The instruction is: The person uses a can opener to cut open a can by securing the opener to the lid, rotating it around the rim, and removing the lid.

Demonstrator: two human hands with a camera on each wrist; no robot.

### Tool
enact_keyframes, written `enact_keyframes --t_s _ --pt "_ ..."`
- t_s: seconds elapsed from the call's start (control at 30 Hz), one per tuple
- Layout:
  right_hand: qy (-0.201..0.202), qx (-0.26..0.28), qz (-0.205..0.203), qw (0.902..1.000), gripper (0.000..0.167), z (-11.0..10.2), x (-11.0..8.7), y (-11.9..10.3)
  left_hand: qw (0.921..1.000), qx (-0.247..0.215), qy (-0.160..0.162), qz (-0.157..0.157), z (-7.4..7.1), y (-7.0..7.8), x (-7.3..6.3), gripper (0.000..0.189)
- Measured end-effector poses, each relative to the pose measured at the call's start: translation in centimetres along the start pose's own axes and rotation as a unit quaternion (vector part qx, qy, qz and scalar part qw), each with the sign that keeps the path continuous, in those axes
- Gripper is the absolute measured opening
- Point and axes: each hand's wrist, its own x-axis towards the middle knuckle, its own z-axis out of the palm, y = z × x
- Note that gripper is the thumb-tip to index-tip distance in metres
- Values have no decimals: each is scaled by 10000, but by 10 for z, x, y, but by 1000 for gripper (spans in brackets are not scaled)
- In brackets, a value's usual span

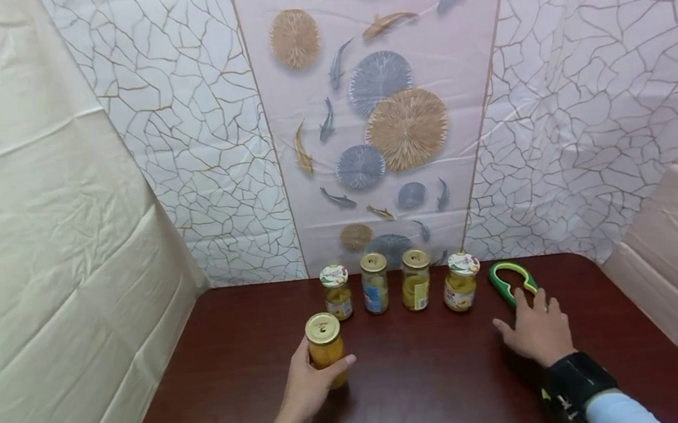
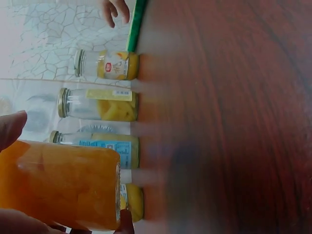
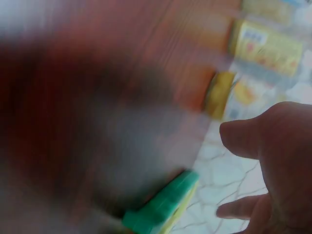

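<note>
A patterned cloth [image 1: 202,151] rises behind everything, with a cream cloth [image 1: 24,210] along the left. Before it stretches the dark red-brown counter [image 1: 426,386]. The right hand [image 1: 538,332] (a black band [image 1: 576,380] on its wrist) is over the counter's right part, its grip spread and holding nothing, fingers reaching over the near end of a green tool. The left hand [image 1: 310,381] has its grip wrapped around a jar of orange contents [image 1: 327,352], gold-lidded, upright and raised off the counter, in front of the row's left end. In that row stand two taller gold-lidded jars in the middle, a blue-labelled jar [image 1: 376,294] and a yellow-labelled jar [image 1: 416,288]. The green tool [image 1: 499,285], loop-shaped with a lime inner edge, lies just right of the row. Shortest are the left white-lidded jar [image 1: 339,302] and the right white-lidded jar [image 1: 459,290], at the row's two ends.
</note>
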Motion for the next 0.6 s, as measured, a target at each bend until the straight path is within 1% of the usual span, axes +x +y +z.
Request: enact_keyframes --t_s 0.1,0.23,0.3,0.47,0.6 --pt "-240 46 275 9993 86 0 12 10 9999 -66 -131 79 0 0 -1 81" --pt "-375 94 497 9980 81 1 20 19 9995 -148 -177 197 2 3 -3 80" --pt "-328 105 527 9980 75 1 22 23 9994 -180 -170 240 3 4 -4 79" --pt "11 112 385 9992 58 6 26 30 9993 -233 -18 287 5 8 -8 75" --pt "122 134 363 9992 53 11 29 31 9993 -288 76 231 6 11 -9 74"
